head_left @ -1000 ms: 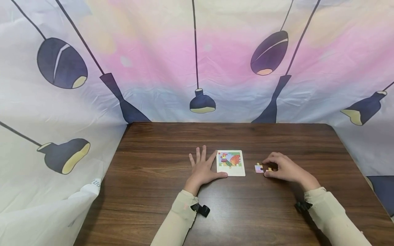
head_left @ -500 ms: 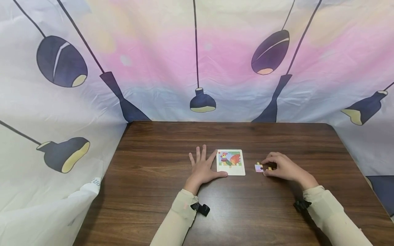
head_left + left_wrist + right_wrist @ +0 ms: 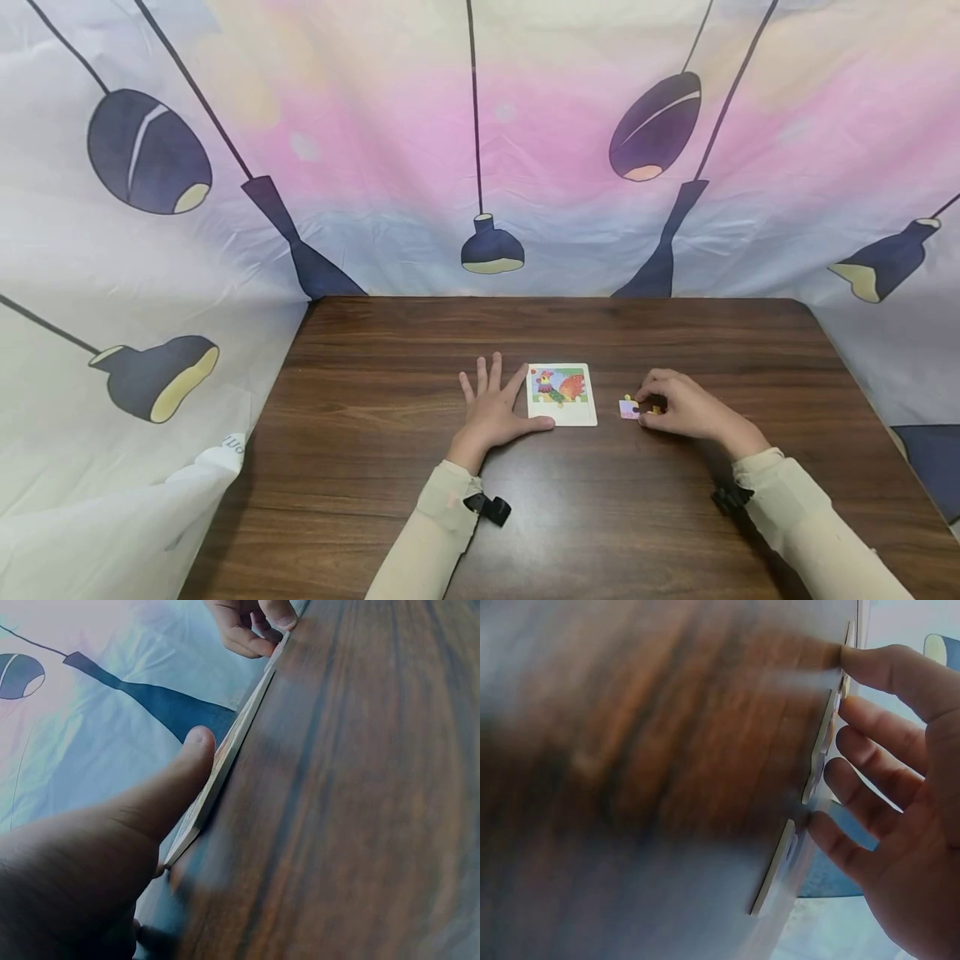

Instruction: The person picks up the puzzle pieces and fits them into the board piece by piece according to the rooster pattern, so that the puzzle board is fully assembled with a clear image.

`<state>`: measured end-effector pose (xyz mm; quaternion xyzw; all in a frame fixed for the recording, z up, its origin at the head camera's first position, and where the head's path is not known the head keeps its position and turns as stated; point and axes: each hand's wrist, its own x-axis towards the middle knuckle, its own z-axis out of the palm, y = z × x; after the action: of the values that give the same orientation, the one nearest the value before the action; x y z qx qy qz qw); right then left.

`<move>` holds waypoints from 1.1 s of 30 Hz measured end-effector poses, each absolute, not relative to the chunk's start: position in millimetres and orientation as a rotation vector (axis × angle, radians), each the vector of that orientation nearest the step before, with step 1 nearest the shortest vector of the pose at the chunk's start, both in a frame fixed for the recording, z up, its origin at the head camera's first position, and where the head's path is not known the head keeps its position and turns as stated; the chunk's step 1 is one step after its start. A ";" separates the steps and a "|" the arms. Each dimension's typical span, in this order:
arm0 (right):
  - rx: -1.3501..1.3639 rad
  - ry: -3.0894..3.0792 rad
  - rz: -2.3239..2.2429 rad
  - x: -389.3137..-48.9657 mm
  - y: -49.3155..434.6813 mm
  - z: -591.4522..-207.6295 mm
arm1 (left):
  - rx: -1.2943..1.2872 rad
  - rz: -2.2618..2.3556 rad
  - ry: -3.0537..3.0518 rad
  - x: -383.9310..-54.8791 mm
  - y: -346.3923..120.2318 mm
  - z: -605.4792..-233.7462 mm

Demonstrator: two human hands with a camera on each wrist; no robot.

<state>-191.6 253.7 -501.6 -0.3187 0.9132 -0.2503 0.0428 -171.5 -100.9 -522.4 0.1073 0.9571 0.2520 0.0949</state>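
Note:
In the head view, my left hand point(image 3: 491, 414) lies flat on the table with fingers spread. Its thumb rests along the near edge of a white puzzle board point(image 3: 562, 417), and its index fingertip is at the far left corner. The board's upper half shows a rooster picture; its lower part is blank white. My right hand point(image 3: 686, 407) is to the right of the board, thumb and index finger pinching a small puzzle piece low over the table. A lilac puzzle piece point(image 3: 627, 410) shows at its fingertips. More pieces point(image 3: 774, 868) lie under the palm in the right wrist view.
The brown wooden table point(image 3: 390, 358) carries the board and pieces. Behind it hangs a pastel cloth point(image 3: 375, 167) printed with dark lamps, which also covers the left and right sides. Black straps point(image 3: 491, 508) sit at the wrists.
My right hand has shifted very slightly left in the head view, its thumb and index finger staying at the puzzle pieces. The left hand and board stay in place.

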 end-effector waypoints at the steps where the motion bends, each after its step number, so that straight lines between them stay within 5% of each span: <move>1: -0.974 2.792 -0.763 -191.7 253.2 -501.4 | 0.321 0.751 2.835 -171.1 -101.2 -522.4; 33: -1.052 2.711 -0.873 -202.4 201.6 -491.3 | 0.386 0.746 2.796 -172.0 -106.4 -521.0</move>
<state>-202.4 201.6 -491.3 -0.3460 0.8917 -0.2870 0.0528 -172.0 -106.4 -521.0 0.1316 0.9518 0.2540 0.1110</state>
